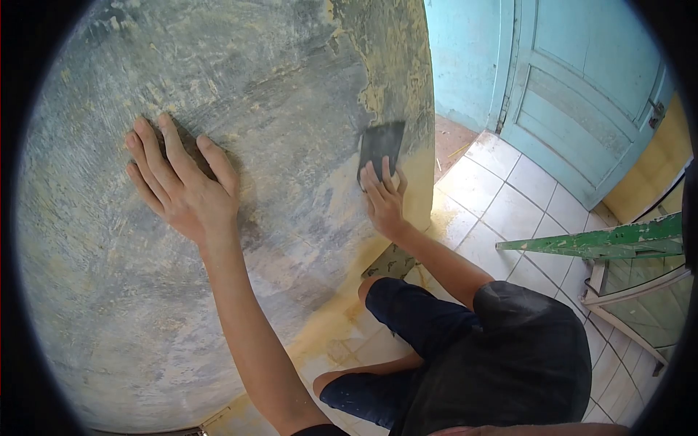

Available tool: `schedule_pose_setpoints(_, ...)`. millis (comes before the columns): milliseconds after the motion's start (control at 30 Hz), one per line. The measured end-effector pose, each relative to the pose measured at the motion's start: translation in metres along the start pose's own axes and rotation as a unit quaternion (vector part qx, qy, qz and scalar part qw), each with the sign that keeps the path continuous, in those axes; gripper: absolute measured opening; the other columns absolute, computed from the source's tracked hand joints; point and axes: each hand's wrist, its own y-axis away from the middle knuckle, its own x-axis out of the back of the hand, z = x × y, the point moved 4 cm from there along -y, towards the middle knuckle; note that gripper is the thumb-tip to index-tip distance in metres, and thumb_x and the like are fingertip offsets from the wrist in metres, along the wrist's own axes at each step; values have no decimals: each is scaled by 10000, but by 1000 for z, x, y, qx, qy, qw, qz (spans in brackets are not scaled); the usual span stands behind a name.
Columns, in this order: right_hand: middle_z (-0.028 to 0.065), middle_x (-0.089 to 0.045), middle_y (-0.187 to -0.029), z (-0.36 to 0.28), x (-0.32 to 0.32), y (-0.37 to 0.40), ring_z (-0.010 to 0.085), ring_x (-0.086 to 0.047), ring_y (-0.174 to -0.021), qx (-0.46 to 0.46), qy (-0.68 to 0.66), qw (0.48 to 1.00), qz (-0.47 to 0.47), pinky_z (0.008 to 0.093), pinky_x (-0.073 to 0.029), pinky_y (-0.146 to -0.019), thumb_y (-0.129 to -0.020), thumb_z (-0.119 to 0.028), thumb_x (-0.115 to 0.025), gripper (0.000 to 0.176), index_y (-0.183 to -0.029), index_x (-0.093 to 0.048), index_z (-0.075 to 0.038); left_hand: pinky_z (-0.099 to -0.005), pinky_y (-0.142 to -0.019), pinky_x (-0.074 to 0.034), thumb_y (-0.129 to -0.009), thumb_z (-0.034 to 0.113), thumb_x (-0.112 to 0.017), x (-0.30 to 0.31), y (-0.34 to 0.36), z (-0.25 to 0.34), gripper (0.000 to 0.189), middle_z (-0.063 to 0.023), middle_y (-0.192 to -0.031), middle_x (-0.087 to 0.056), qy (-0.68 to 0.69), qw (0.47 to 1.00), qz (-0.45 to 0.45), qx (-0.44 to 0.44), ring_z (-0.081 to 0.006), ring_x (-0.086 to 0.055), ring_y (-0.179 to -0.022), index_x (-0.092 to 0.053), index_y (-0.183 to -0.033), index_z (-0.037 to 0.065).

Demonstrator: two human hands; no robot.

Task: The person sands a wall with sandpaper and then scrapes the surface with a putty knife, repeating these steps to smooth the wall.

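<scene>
A mottled grey wall with yellowish patches fills the left and centre of the head view. On its left part my left hand lies with the fingers spread, holding nothing. Farther right, near the wall's edge, my right hand holds a dark rectangular sheet or pad flat against the surface. The fingers rest over the pad's lower part, and its upper part sticks out above them. What lies behind the pad is hidden.
A light blue door stands at the upper right. Beside it a green wooden piece juts in above a framed glass panel. White floor tiles carry yellowish dust near the wall's foot. My bent knees are close to the wall.
</scene>
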Motion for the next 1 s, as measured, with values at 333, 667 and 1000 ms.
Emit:
schedule_pose_setpoints(333, 173, -616, -1513, 2, 4, -34, 434, -419, -1531, 5, 25, 1000, 11, 615, -230, -1194, -993, -27, -589, 449, -1441, -626, -8, -505, -1253, -332, -1009, 274, -611, 1, -2, -1, 451, -165, -1551, -579, 7, 1000, 0, -1, -325, -483, -1500, -675, -1405, 67)
schedule_pose_setpoints(667, 131, -644, -1490, 0, 5, -82, 400, -466, -1506, -4, 35, 998, 47, 615, -238, -1199, -979, -39, -621, 435, -1411, -658, -31, -489, -1254, -332, -1017, 298, -616, -1, 2, -2, 460, -150, -1555, -578, 1, 1000, 3, -9, -311, -486, -1498, -671, -1411, 68)
schedule_pose_setpoints(1000, 128, -655, -1477, 0, 9, -78, 380, -472, -1506, 3, 49, 999, -1, 629, -251, -1190, -955, -19, -633, 447, -1401, -666, -33, -481, -1262, -329, -1028, 313, -600, 0, 0, 0, 462, -151, -1525, -605, -23, 1000, 5, -19, -303, -497, -1490, -673, -1412, 67)
